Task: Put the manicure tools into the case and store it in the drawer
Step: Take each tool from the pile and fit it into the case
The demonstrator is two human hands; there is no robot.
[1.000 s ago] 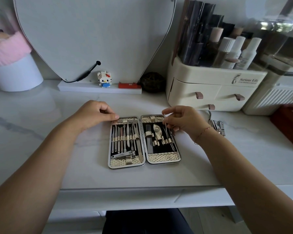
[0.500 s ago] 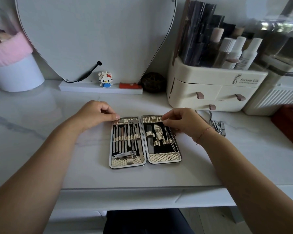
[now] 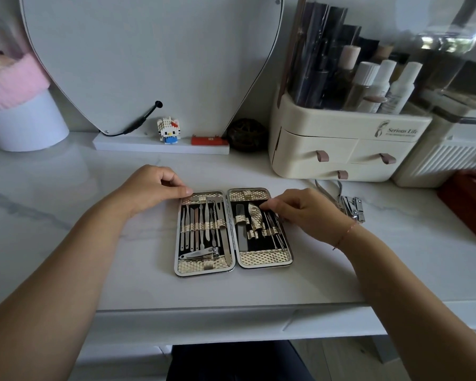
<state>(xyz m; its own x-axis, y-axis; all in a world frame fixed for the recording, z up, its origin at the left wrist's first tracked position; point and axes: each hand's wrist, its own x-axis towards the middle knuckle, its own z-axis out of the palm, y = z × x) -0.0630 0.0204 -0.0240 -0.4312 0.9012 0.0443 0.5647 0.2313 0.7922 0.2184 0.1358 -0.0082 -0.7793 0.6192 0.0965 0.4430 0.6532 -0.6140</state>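
Item: open case [image 3: 232,232], lying between my hands. I am bracing its top-left corner with the curled left hand [image 3: 151,188]; right hand [image 3: 300,213] is pinching thin tools [image 3: 272,229]. Risk: they are slipping their loops if pushed crooked.

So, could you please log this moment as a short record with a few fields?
case: manicure case open flat on the white table
left half: slots filled, nail clipper at the near end
right half: some loops empty
left hand: left hand rests on the case's far left corner
right hand: right hand, fingers pinched at the thin tools in the right half
outside case: loose tools on the table, right of the case
drawers: organizer drawers shut
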